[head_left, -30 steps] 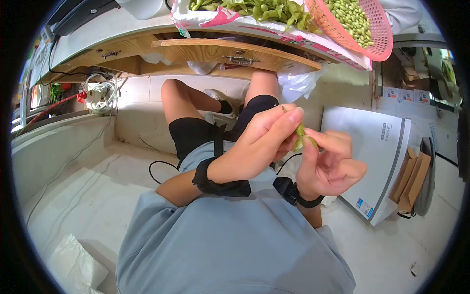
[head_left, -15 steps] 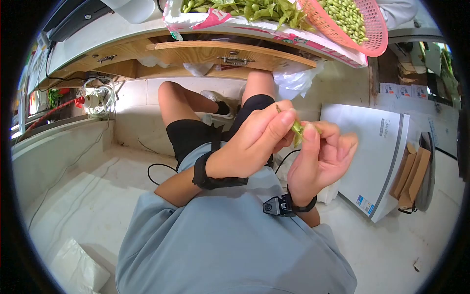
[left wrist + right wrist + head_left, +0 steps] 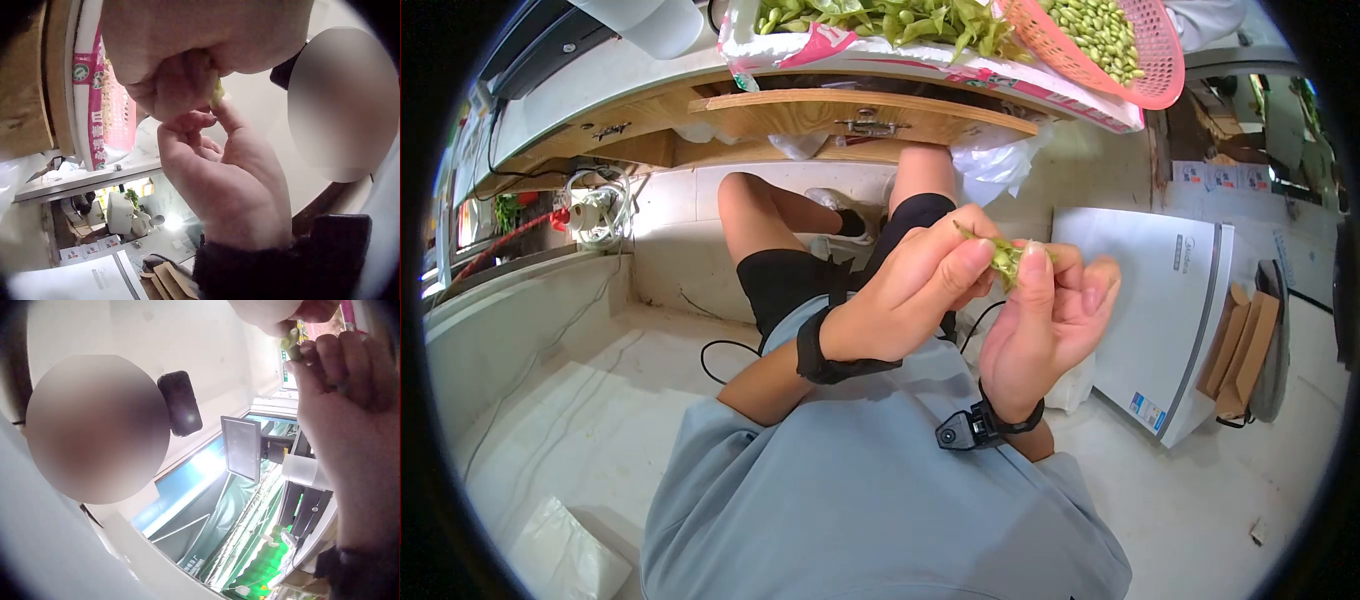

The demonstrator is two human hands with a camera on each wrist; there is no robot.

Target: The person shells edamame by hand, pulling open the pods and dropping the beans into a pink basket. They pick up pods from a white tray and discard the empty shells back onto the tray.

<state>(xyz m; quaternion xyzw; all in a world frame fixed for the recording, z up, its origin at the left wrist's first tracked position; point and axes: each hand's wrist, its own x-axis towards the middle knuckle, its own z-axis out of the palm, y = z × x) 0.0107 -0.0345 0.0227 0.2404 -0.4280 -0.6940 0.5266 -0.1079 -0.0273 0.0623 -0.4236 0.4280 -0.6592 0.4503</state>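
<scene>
A green soybean pod (image 3: 1006,262) is pinched between both hands above the lap. My left hand (image 3: 920,285) grips its left end, with a thin tip poking out past the thumb. Thumb and fingers of my right hand (image 3: 1048,325) squeeze the other end. In the left wrist view a bit of the pod (image 3: 217,94) shows between the hands, and in the right wrist view the pod (image 3: 291,341) appears near the top. Fingers hide much of it. Shelled green beans (image 3: 1095,40) fill a pink colander (image 3: 1165,50); leafy pods (image 3: 900,22) lie in a white foam box (image 3: 785,48).
The box and colander stand on a counter with a pulled-out wooden drawer (image 3: 870,112) above the knees. A white Midea-labelled appliance (image 3: 1140,300) and cardboard (image 3: 1245,360) are at the right. A cable coil (image 3: 600,210) hangs at the left; a white bag (image 3: 565,555) lies on the floor.
My right hand has turned and moved slightly up and left, its thumb now pressing on the pod. The pod looks more split and crumpled. The whole head view has shifted slightly.
</scene>
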